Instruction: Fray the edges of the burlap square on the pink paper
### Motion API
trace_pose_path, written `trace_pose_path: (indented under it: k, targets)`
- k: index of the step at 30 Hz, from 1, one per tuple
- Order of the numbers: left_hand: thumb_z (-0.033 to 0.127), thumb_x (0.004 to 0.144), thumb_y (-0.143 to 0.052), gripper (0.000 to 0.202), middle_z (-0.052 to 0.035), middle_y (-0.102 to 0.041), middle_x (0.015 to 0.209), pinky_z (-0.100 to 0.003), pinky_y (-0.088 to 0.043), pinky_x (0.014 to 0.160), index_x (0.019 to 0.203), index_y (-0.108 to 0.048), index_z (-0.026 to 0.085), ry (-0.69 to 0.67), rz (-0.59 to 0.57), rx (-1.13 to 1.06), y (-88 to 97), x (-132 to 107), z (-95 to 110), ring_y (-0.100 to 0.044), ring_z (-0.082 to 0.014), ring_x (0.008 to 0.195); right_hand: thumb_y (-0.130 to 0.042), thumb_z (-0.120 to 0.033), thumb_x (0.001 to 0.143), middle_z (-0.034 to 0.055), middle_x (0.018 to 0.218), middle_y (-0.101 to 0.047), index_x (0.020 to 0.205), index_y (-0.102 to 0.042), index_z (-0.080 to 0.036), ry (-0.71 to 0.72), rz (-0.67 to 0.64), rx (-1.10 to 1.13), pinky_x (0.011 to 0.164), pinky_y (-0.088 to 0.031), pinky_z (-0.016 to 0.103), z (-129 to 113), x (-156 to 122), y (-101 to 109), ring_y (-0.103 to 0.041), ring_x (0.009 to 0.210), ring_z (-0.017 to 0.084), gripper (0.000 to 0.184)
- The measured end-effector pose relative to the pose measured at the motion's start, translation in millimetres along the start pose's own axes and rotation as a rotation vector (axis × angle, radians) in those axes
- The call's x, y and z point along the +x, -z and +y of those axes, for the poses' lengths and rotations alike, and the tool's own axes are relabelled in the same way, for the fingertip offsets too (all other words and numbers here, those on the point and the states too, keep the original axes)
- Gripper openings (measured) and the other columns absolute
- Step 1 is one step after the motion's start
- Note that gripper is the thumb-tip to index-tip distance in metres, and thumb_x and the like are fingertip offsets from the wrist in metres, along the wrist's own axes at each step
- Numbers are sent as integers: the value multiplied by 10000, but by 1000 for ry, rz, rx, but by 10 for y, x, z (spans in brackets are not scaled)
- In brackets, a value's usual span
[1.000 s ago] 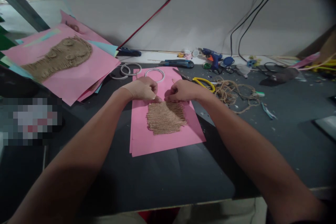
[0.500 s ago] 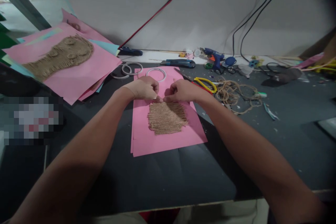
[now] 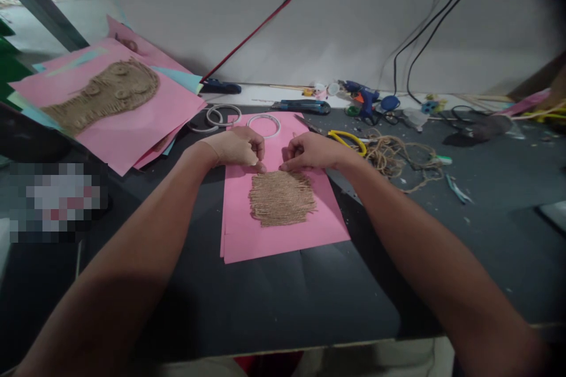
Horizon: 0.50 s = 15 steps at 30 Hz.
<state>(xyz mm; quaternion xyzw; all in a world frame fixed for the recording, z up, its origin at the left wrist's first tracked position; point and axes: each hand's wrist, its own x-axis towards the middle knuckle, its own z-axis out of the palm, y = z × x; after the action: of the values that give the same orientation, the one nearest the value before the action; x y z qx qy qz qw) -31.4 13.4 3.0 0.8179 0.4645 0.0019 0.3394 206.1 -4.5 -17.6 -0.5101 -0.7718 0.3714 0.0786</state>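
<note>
A pink paper sheet point(image 3: 283, 241) lies on the dark table in front of me. A patch of glued jute twine rows point(image 3: 282, 198) covers its middle. My left hand point(image 3: 236, 148) and my right hand point(image 3: 309, 152) rest at the patch's far edge, both with fingers curled and fingertips pinched down on the top twine row. The fingertips nearly meet above the patch. A white ring point(image 3: 264, 125) lies on the sheet just beyond my hands.
A stack of pink sheets point(image 3: 132, 123) with a larger jute piece point(image 3: 104, 94) sits at the left. Two rings point(image 3: 216, 117), a utility knife point(image 3: 303, 107), yellow scissors point(image 3: 347, 140), loose twine point(image 3: 398, 156), a blue glue gun point(image 3: 362, 96) and cables lie along the back.
Both hands stay pinched at the top edge of the jute patch, shifting only slightly. The view has drifted a little.
</note>
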Motion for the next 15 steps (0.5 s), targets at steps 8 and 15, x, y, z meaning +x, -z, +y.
trace_pose_path:
  k: [8, 15]
  targets:
    - [385, 686, -786, 227, -32, -663, 720, -313, -404, 632, 751, -683, 194, 16, 225, -74, 34, 6, -71, -550, -160, 685, -770, -475, 834, -24, 643, -644, 746, -694, -188, 63, -7, -10, 610, -390, 273, 10, 4, 9, -536, 606, 124, 310]
    - [393, 712, -786, 230, -39, -697, 746, -314, -425, 683, 804, -732, 189, 88, 356, -19, 151, -47, -81, -589, -171, 736, -679, -389, 928, 86, 1003, -779, 972, -775, -168, 384, 249, 9, 808, -466, 326, -115, 71, -185, -647, 853, 184, 245]
